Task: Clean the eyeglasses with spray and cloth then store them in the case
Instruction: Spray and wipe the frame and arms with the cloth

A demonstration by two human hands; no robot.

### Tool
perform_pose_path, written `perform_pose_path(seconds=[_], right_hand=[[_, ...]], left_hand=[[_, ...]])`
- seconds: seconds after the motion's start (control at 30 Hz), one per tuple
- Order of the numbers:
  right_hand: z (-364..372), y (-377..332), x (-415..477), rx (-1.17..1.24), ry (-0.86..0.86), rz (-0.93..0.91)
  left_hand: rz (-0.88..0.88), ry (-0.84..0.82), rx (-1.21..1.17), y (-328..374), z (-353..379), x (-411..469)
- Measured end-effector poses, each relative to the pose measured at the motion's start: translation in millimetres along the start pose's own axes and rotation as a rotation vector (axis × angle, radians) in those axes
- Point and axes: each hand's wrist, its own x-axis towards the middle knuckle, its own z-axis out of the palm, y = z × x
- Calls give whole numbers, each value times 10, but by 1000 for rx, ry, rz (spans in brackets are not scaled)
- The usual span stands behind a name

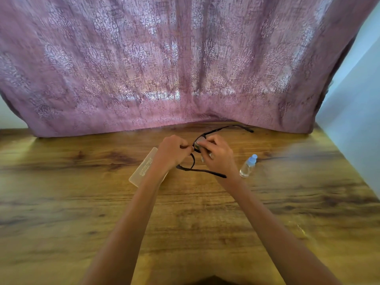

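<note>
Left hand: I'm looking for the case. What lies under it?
A translucent rectangular plastic case lies flat on the brown wooden table below the left hand; the wrist covers its right edge.

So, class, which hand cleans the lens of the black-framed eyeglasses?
The right hand, pressing a pale cloth on the lens; the left hand only pinches the black frame.

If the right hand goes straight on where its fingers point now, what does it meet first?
Probably the left hand. The right hand pinches a lens of the black eyeglasses, fingers pointing left, and the left hand grips the frame just beyond; depth is unclear.
</note>
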Motion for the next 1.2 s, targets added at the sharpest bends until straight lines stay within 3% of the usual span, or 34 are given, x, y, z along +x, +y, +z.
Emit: perform_pose_path(seconds=[0.33,0.83,1.2], right_hand=[[-80,-21,119,-37,34,83],[-45,76,-27,3,-98,21],[-61,3,6,-9,-9,12]], left_hand=[[50,16,-42,-18,10,23],[60,17,-38,-130,116,119],[109,22,36,-110,118,111]])
